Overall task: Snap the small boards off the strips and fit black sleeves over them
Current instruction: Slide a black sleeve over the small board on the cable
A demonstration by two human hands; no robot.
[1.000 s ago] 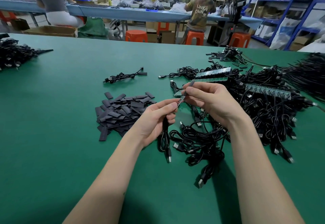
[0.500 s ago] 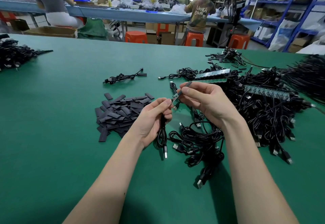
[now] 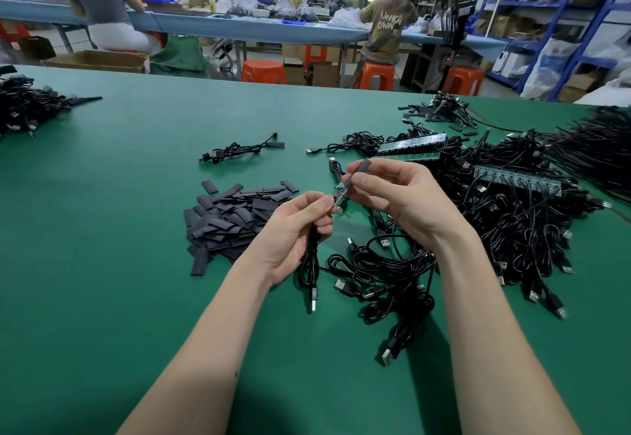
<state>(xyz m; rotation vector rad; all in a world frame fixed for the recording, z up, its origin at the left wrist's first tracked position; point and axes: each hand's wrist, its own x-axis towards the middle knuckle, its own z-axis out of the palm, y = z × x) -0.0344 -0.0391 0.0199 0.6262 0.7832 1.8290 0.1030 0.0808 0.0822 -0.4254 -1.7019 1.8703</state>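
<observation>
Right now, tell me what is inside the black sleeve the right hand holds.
The small board pokes out of the black sleeve's lower end, pinched by the left hand. How far it reaches inside is hidden.

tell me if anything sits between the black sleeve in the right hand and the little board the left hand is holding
Nothing visible does. The right hand pinches the black sleeve directly above the small board, which the left hand pinches at its lower end. The sleeve's lower end already meets the board's tip.

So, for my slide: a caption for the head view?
Right hand slides a sleeve onto the board pinched by the left hand.
</observation>
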